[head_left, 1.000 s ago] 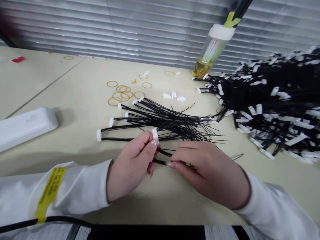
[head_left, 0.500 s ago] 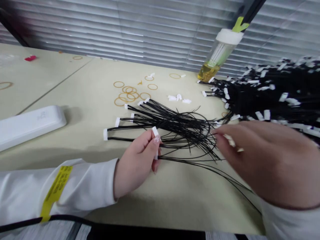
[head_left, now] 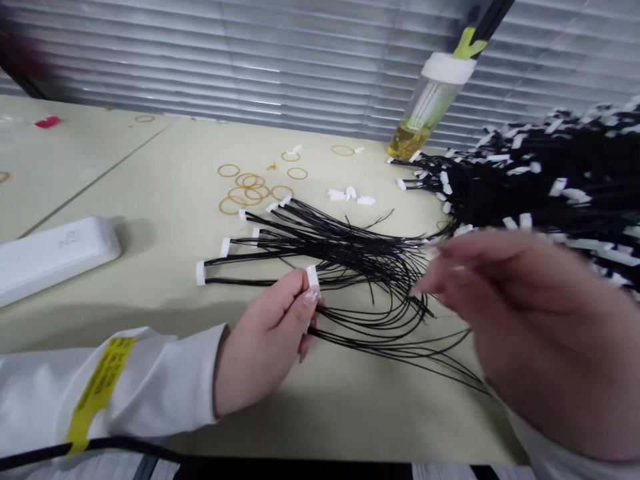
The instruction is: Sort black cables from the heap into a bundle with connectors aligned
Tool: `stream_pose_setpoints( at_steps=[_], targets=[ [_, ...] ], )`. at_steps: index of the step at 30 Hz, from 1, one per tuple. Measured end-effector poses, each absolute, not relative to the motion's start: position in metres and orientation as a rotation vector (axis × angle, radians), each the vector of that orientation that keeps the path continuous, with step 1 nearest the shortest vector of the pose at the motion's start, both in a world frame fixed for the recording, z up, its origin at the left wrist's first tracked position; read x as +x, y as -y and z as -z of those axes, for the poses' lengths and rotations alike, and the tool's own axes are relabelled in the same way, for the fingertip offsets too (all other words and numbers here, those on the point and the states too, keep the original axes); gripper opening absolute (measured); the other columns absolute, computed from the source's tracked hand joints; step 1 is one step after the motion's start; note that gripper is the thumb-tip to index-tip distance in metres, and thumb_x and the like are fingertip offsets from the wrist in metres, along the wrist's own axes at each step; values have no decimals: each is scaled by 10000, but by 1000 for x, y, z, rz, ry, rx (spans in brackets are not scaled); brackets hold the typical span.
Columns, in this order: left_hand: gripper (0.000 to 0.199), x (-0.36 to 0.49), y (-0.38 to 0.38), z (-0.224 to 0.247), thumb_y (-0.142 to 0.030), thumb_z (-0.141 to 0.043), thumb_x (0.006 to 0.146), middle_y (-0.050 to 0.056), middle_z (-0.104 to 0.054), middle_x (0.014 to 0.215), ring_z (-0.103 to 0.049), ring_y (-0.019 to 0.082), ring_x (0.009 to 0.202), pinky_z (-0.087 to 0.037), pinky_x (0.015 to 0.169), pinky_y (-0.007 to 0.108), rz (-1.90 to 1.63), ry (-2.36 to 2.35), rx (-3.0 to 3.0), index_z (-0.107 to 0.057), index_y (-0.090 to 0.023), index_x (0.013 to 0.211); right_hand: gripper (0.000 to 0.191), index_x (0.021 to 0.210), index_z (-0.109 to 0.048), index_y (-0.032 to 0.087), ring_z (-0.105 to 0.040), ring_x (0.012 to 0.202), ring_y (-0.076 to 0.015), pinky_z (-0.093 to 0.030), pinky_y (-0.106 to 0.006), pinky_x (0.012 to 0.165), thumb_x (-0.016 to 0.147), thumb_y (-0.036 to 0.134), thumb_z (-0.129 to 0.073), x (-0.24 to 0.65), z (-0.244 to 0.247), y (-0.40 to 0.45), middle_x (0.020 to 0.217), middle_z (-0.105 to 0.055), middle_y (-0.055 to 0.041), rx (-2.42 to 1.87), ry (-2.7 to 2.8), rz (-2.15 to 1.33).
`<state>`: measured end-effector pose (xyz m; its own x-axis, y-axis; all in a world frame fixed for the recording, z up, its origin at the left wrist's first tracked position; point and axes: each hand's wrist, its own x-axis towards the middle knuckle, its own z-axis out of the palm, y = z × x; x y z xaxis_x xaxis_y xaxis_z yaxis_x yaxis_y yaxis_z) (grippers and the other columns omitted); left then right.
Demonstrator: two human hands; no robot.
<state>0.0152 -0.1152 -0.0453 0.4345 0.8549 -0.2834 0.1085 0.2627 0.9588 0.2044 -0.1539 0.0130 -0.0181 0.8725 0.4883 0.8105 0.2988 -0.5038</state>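
Between thumb and fingers, my left hand grips a white connector with black wires running out to the right. My right hand hovers over the right ends of the wires, its fingertips near one another and blurred; whether a wire is between them cannot be made out. Beyond my left hand lies a loose bundle of black wires on the table, with several white connectors fanned out at its left ends, such as one connector farthest left.
A large heap of black wires with white connectors fills the right. Rubber bands and small white pieces lie behind the bundle. A capped bottle leans near the blinds. A white case sits left on the table.
My right hand has moved slightly toward the table's front edge, and its fingers have shifted off the wire ends. The wires from my left hand curve differently. The whole view has shifted slightly.
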Motion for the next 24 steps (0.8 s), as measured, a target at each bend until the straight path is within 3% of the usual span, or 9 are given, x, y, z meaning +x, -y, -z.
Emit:
stream_pose_setpoints(
  at_steps=[2, 4, 24],
  targets=[
    [214, 16, 115, 43, -368, -339, 860, -55, -406, 636, -366, 48, 457, -337, 387, 156, -630, -1033, 1240, -415, -207, 740, 46, 794, -572, 204, -524, 616, -77, -393, -193, 557, 783, 173, -540, 190, -9, 153, 687, -579, 19, -1487, 1924, -146],
    [220, 16, 114, 41, -366, -336, 860, -60, -403, 606, -366, 48, 444, -338, 386, 156, -610, -1040, 1287, -406, -205, 729, 80, 706, -567, 183, -493, 572, -67, -362, -192, 528, 776, 162, -536, 183, -4, 150, 631, -560, 22, -1483, 2012, -193],
    [226, 10, 115, 37, -279, -301, 872, -59, -413, 545, -390, 78, 472, -340, 462, 200, -556, -960, 1754, -374, -199, 674, 270, 559, -442, 145, -347, 492, -35, -239, -195, 497, 823, 200, -440, 174, 7, 139, 505, -420, 56, -1559, 2118, -559]
  ],
)
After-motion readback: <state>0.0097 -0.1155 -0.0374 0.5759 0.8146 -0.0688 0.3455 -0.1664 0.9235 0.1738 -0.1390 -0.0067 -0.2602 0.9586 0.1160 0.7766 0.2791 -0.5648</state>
